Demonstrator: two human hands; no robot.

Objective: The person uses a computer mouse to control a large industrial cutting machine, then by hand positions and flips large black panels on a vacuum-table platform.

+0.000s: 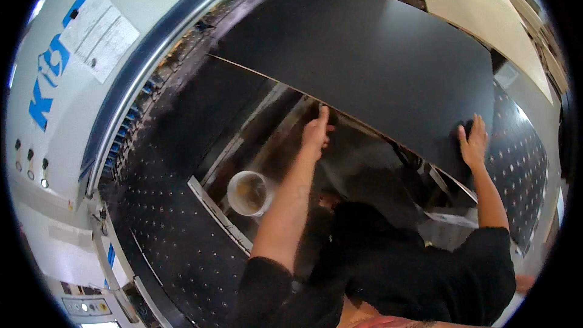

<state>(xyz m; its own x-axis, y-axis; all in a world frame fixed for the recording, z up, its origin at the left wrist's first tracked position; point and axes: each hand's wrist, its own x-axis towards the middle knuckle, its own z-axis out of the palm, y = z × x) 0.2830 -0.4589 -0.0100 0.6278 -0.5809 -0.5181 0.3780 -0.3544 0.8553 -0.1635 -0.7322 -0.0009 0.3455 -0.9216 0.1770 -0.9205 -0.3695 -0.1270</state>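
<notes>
Large thin black panel (364, 54), raised over the perforated machine bed (182, 237), looks stiff but unwieldy: left hand (317, 130) fingers curl on near edge, right hand (473, 143) fingers spread flat on top

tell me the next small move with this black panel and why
Probably ease the black panel forward onto the dotted machine table. The left hand grips under its near edge and the right hand presses flat on top near the corner, so the panel hangs partly unsupported over the gap.
</notes>
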